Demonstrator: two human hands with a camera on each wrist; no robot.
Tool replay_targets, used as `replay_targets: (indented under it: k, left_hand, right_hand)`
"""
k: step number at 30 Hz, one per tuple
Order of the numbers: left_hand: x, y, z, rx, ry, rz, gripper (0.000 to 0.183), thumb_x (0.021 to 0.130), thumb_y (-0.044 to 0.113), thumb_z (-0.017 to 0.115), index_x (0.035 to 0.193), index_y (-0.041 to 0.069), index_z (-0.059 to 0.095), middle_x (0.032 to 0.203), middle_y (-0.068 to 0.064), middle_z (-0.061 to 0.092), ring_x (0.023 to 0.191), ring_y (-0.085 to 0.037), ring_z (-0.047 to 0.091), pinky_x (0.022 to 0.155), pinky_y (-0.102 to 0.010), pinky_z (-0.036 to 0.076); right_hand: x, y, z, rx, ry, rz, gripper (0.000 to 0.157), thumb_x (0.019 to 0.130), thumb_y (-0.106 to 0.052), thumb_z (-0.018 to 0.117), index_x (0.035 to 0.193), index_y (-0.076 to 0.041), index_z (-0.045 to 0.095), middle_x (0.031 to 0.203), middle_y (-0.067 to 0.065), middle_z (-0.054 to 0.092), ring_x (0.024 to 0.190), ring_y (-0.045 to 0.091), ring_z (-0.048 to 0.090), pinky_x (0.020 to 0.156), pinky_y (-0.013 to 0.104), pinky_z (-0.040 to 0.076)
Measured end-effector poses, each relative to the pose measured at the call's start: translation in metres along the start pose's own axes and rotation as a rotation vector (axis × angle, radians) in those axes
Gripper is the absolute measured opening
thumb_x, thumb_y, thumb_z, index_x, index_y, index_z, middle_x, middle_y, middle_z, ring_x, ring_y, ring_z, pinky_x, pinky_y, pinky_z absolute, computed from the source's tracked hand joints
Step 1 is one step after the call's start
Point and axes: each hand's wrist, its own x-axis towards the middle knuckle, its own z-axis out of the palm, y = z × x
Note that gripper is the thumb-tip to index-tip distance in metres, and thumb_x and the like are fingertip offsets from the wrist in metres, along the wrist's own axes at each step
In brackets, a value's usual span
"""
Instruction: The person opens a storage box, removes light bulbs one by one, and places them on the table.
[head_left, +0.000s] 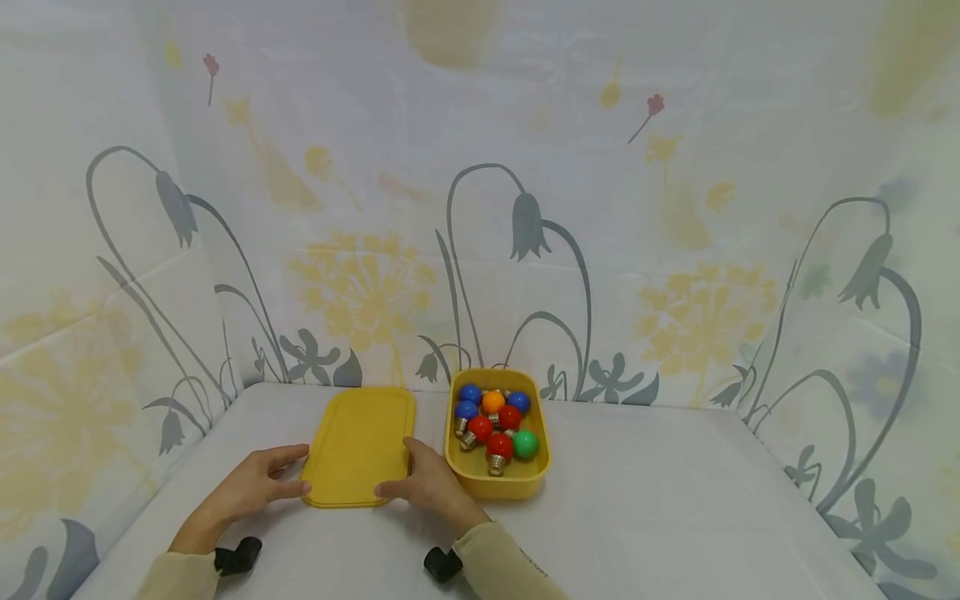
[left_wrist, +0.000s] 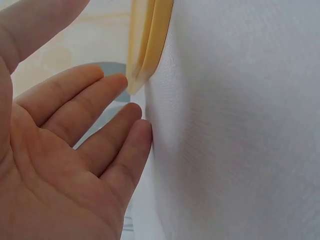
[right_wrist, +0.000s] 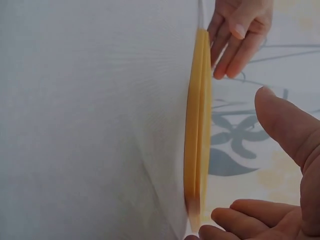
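A flat yellow lid [head_left: 359,446] with rounded corners lies on the white tablecloth in the head view. My left hand [head_left: 247,492] is at its left edge, thumb and fingers spread apart. At the right edge is my right hand [head_left: 431,483], its thumb over the lid's near right corner. The left wrist view shows the left fingers [left_wrist: 112,135] extended close to the lid's edge [left_wrist: 159,40], the palm bare. From the right wrist, the lid's grooved side [right_wrist: 196,130] appears between both hands, with the right thumb [right_wrist: 285,120] held away from the other fingers.
Right of the lid stands a yellow box [head_left: 498,488] holding several toy light bulbs in blue, red, orange and green, such as a green bulb [head_left: 526,444]. A flower-printed cloth [head_left: 480,292] rises behind the table. Small black devices [head_left: 238,556] sit at both wrists.
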Motion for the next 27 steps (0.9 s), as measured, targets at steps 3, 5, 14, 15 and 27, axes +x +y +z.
replay_targets:
  k: [3,5,14,15,27]
  left_hand:
    - [0.0,0.002,0.001,-0.002,0.003,-0.003,0.073,0.079,0.027,0.078,0.133,-0.011,0.048,0.135,-0.027,0.049,0.125,-0.045,0.045,0.101,-0.053,0.04]
    - [-0.001,0.003,0.001,0.001,0.009,-0.006,0.072,0.079,0.027,0.078,0.133,-0.01,0.048,0.135,-0.027,0.05,0.124,-0.046,0.045,0.1,-0.054,0.041]
    - [0.002,0.015,0.001,0.016,0.046,0.019,0.07,0.082,0.03,0.076,0.136,-0.006,0.048,0.136,-0.026,0.049,0.123,-0.047,0.045,0.099,-0.055,0.042]
    - [0.002,0.017,0.001,0.013,0.05,0.029,0.07,0.082,0.029,0.075,0.136,-0.006,0.048,0.136,-0.026,0.049,0.123,-0.047,0.045,0.098,-0.054,0.042]
    - [0.003,0.041,0.009,-0.028,0.067,0.179,0.062,0.085,0.021,0.073,0.133,-0.009,0.048,0.134,-0.028,0.05,0.123,-0.045,0.046,0.098,-0.052,0.043]
  right_hand:
    - [-0.003,-0.001,-0.001,0.018,-0.001,-0.013,0.088,0.071,-0.037,0.084,0.143,-0.008,0.042,0.143,0.01,0.046,0.132,0.029,0.042,0.109,0.049,0.033]
    - [-0.006,-0.003,-0.003,0.03,-0.005,-0.015,0.087,0.071,-0.037,0.084,0.143,-0.009,0.043,0.143,0.01,0.046,0.132,0.029,0.042,0.109,0.05,0.033]
    - [-0.024,-0.007,-0.019,0.069,0.004,-0.15,0.081,0.076,-0.038,0.081,0.142,-0.011,0.043,0.144,0.008,0.045,0.128,0.031,0.046,0.103,0.049,0.04]
    - [-0.025,-0.006,-0.021,0.085,0.002,-0.179,0.08,0.077,-0.038,0.08,0.142,-0.009,0.043,0.144,0.008,0.045,0.127,0.03,0.047,0.103,0.048,0.041]
    - [-0.042,0.006,-0.06,0.219,-0.001,-0.312,0.069,0.082,-0.04,0.075,0.137,-0.01,0.049,0.134,0.005,0.055,0.122,0.025,0.053,0.102,0.039,0.043]
